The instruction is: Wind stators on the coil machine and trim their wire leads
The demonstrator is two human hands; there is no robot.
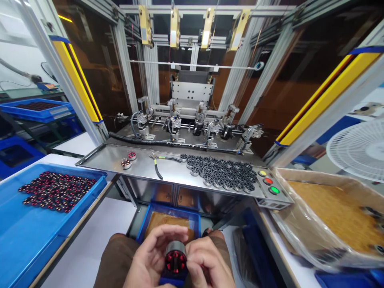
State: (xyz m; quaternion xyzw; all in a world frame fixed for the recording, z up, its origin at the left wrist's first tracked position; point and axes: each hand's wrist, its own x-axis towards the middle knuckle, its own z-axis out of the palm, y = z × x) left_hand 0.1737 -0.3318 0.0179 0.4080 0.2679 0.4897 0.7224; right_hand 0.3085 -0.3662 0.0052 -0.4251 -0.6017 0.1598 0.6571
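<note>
A dark, round motor part (pixel 175 258) with red windings and a grey metal rim is held low in the centre of the view, above the lap of a seated person. It is cradled by the left hand (pixel 147 258), whose fingers are curved around and over it. The thumb and fingers of the right hand (pixel 208 260) are drawn close together at the part's right edge; whether anything is gripped between them cannot be told from this angle.

Beyond the hands, a metal tabletop (pixel 171 172) is spread across the view. On its left, two small wound parts (pixel 129 160) are placed close together. Near the middle, pliers (pixel 156 165) with yellow and black handles are laid open. To their right, a dense cluster of black round parts (pixel 223 172) is gathered, and beside it yellow, red and green buttons (pixel 268 181) are set.

Behind the tabletop, a machine (pixel 189 120) is framed by metal posts. At the left, many red-wound parts (pixel 60 191) are grouped in a blue tray (pixel 30 240). At the right, a plastic-lined box (pixel 303 236) is seen.
</note>
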